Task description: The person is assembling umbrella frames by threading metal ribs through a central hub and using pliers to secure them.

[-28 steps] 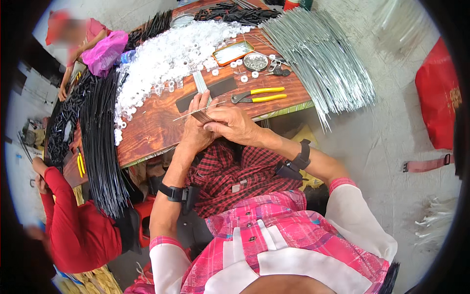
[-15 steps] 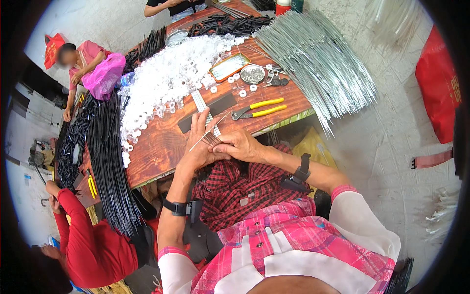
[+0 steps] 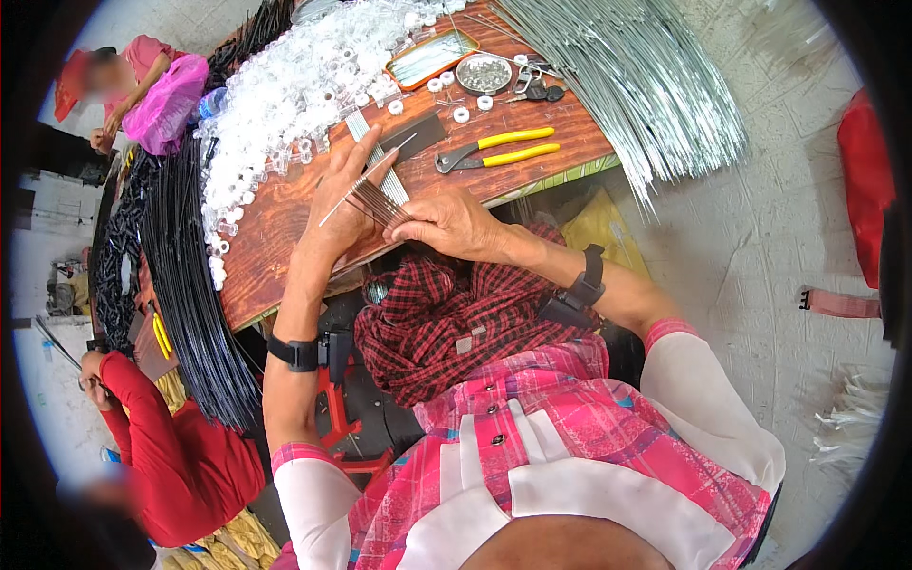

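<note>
Left hand point(image 3: 344, 195) laid palm-up, fingers spread under thin wires point(image 3: 372, 195), right hand point(image 3: 448, 223) pinched on their ends, wooden table point(image 3: 285, 214) beneath.

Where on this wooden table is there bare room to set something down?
Bare wood shows on the table between the white ring pile and left hand, and right of the yellow-handled pliers. The far end is crowded: round dish, tray, silver wires.
</note>
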Demonstrator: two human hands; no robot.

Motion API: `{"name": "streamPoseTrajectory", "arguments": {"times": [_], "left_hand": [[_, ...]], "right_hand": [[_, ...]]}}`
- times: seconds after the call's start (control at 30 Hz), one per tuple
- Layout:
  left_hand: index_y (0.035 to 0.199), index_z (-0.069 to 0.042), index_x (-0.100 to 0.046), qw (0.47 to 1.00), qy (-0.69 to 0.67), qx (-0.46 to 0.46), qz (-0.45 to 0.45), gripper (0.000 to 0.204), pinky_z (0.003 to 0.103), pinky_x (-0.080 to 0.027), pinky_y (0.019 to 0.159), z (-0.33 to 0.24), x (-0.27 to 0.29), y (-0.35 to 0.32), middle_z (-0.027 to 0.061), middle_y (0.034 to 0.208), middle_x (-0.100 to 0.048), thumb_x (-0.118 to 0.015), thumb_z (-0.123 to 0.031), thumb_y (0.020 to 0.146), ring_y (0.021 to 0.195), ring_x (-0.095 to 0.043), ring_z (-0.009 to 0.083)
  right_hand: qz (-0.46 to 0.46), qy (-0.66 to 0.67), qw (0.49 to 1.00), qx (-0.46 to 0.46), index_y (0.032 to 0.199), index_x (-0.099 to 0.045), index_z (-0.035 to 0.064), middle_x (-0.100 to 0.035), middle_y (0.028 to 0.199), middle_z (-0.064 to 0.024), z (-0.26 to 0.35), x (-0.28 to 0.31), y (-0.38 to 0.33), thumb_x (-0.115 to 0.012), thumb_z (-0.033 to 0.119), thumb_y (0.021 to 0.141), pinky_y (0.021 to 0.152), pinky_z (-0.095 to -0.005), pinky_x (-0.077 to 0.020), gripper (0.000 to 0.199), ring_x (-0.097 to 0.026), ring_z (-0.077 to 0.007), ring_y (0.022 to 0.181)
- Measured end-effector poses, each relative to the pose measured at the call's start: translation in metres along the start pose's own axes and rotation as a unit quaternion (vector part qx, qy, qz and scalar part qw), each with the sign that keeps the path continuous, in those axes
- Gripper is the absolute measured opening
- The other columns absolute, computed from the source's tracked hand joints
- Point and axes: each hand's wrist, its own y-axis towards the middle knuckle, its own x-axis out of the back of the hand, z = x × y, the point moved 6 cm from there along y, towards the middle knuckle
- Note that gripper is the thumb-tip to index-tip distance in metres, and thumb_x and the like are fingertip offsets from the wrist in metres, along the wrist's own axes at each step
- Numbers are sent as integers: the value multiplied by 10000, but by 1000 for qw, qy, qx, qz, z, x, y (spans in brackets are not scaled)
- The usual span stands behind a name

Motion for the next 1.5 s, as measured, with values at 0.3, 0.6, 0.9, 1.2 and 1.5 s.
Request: {"name": "streamPoseTrajectory", "arguments": {"times": [0.3, 0.6, 0.9, 1.2, 1.5], "left_hand": [[1182, -121, -686, 990, 1, -35, -133, 472, 373, -524, 860, -3, -6, 2, 61, 1281, -632, -697, -84, 712, 1021, -587, 269], [1004, -82, -706, 971, 2, -33, -238, 276, 380, -528, 782, -27, 46, 17, 62, 944, -709, -710, -111, 730, 885, -638, 283], [873, -75, -704, 979, -173, 22, -109, 111, 458, -495, 636, -127, 25, -33, 145, 747, -614, -636, -27, 800, 707, -600, 364], [940, -63, -740, 881, -413, 230, 5, 143, 382, -509, 690, -130, -34, -60, 171, 830, -679, -626, -26, 862, 757, -666, 315], [989, -40, -730, 823, -506, 257, 23, 204, 355, -532, 733, -130, -88, -90, 155, 863, -710, -574, 14, 869, 803, -701, 256]], "right_hand": [[13, -12, 1000, 3, 895, -741, 65, -724, 812, -108, 8, 13, 0, -624, 222, 904, 674, -348, -537, 196, -711, -251, 762], [16, 84, 996, 35, 952, -722, -2, -739, 865, -65, 92, 80, 31, -631, 164, 938, 741, -272, -536, 190, -686, -121, 809], [52, 144, 983, -105, 1039, -688, -9, -732, 917, -58, 121, 105, -3, -611, 242, 980, 764, -261, -541, 268, -679, -103, 873], [26, 189, 973, -129, 1037, -677, -30, -731, 905, -80, 72, 72, -10, -596, 232, 985, 753, -263, -545, 279, -674, -102, 842], [36, 53, 987, -150, 981, -696, -18, -744, 869, -58, 30, 48, -13, -605, 213, 965, 709, -275, -539, 249, -678, -99, 807]]}}
